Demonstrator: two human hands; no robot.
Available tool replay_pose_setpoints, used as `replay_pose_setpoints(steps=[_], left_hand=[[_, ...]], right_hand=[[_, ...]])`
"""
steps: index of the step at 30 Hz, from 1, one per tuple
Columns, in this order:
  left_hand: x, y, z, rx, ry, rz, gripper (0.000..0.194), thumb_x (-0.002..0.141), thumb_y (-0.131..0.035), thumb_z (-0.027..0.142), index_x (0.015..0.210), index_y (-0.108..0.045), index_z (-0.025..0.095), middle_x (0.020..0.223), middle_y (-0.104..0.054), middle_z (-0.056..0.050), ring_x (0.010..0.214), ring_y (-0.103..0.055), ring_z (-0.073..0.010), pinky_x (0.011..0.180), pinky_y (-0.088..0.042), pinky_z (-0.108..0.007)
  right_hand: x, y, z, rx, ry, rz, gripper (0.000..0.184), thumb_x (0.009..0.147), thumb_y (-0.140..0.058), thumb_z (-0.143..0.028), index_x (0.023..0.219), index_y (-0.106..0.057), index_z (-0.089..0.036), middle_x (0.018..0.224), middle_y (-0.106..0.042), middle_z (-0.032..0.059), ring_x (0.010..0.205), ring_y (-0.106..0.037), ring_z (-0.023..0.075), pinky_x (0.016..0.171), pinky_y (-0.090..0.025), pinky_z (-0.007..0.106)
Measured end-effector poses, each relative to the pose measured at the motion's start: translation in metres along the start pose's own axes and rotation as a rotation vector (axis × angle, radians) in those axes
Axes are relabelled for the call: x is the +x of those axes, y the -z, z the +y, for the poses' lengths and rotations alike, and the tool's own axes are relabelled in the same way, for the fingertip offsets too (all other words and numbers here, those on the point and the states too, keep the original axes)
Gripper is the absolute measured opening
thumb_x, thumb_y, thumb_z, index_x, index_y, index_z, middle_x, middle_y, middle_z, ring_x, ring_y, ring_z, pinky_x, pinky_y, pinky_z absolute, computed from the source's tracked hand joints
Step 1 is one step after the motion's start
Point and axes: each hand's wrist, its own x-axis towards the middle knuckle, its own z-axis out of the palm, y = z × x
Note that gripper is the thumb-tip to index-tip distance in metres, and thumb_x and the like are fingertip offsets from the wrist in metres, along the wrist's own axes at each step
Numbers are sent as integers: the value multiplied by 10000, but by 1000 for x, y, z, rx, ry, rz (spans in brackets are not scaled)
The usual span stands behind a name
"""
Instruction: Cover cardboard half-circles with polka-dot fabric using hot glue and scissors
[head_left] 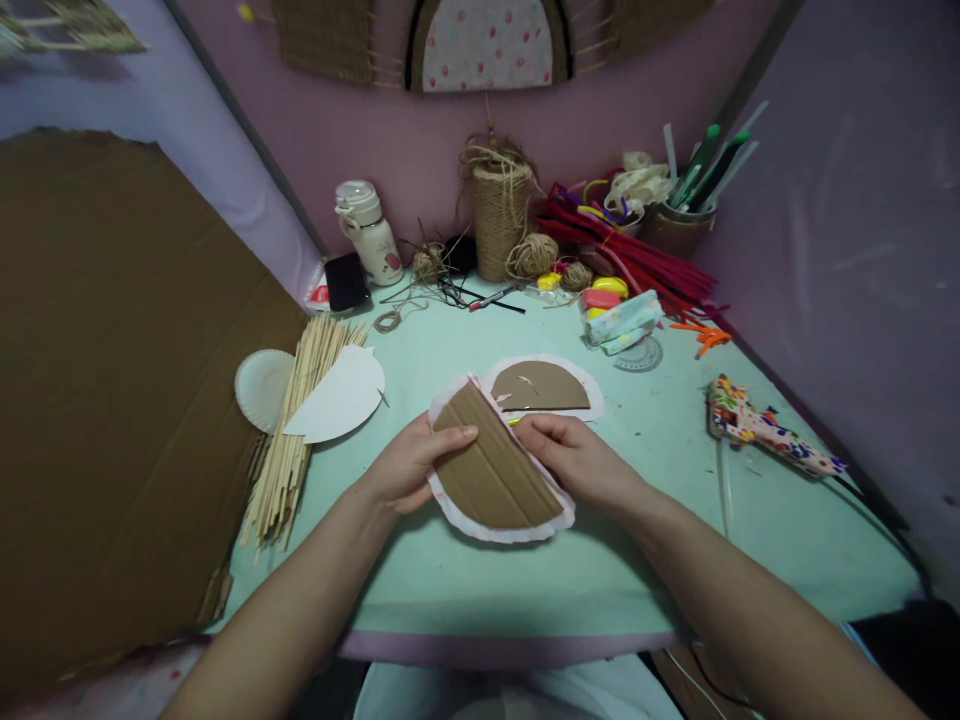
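Observation:
My left hand (409,462) grips a half-round piece of brown cardboard (491,465), thumb flat on its face and fingers beneath. White fabric or paper with pinkish marks sticks out around its curved edge. At the straight edge is my right hand (570,455), its fingers curled closed. A small yellow bit (513,421) shows by those fingertips; whether they hold it or the edge is hidden. Just behind lies a second cardboard half-circle (544,385) on a wider white backing.
Bamboo sticks (289,440), a white paper shape (345,395) and a paper plate (262,388) lie left, beside a large cardboard sheet (127,400). A patterned glue gun (769,425) rests right. Behind stand a bottle (369,235), twine (499,220) and red pipe cleaners (637,250).

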Motion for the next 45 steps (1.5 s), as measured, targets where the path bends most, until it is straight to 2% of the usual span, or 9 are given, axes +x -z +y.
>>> replay_pose_setpoints(steps=[3, 8, 12, 16, 20, 23, 30, 38, 45], left_hand=[[-2, 3, 5, -89, -54, -1, 497, 716, -775, 224, 1194, -651, 164, 984, -755, -75, 885, -707, -217, 875, -521, -314], [0, 4, 6, -95, -110, -1, 472, 727, -767, 213, 1182, -655, 170, 948, -759, -61, 878, -710, -212, 884, -529, -318], [4, 5, 5, -27, -111, 58, 494, 727, -772, 246, 1196, -652, 148, 1008, -750, -94, 935, -702, -254, 920, -520, -369], [5, 7, 5, 13, -112, 89, 464, 717, -781, 252, 1155, -675, 144, 1017, -748, -96, 929, -699, -245, 896, -524, -347], [5, 7, 7, 37, -122, 114, 467, 709, -785, 248, 1155, -672, 169, 1023, -747, -76, 913, -696, -230, 852, -520, -310], [5, 6, 7, 42, -120, 132, 465, 701, -790, 249, 1143, -675, 164, 1022, -747, -73, 908, -692, -226, 819, -516, -293], [6, 4, 7, 20, -121, 169, 412, 694, -785, 222, 1087, -689, 148, 969, -749, -65, 861, -690, -201, 790, -516, -277], [9, 5, 7, -5, -117, 192, 372, 674, -799, 208, 1025, -691, 156, 906, -751, -47, 791, -688, -178, 766, -525, -270], [8, 6, 5, 0, -93, 217, 340, 662, -803, 203, 979, -695, 145, 873, -752, -50, 773, -682, -186, 740, -525, -276]], right_hand=[[0, 0, 1, 194, -161, -99, 511, 779, -598, -681, 809, -655, -175, 657, -606, 7, 602, -516, 148, 532, -385, 245], [0, -8, -2, 384, -214, -186, 395, 664, -803, -523, 796, -712, -162, 703, -680, 13, 699, -595, 151, 643, -449, 243], [2, -10, 1, 443, -229, -103, 409, 663, -805, -531, 829, -710, -169, 731, -693, 13, 679, -598, 146, 665, -454, 259], [3, -7, 5, 378, -202, -20, 435, 709, -748, -580, 819, -667, -167, 735, -657, 7, 671, -566, 142, 614, -411, 241], [2, -3, 3, 181, -68, 26, 442, 767, -662, -612, 725, -599, -177, 653, -539, -41, 591, -439, 107, 550, -323, 218], [1, -1, 1, -6, 50, 51, 387, 830, -614, -530, 663, -545, -188, 613, -448, -57, 568, -372, 100, 541, -302, 224], [0, -3, 1, -253, 197, 106, 217, 892, -540, -347, 754, -585, -186, 710, -525, -15, 680, -456, 137, 621, -351, 249], [1, -7, 6, -303, 235, 161, 174, 877, -549, -323, 757, -581, -201, 712, -571, -15, 670, -485, 143, 625, -364, 254], [3, -8, 9, -181, 186, 117, 160, 826, -608, -336, 762, -588, -191, 705, -560, -20, 648, -483, 132, 587, -361, 242]])
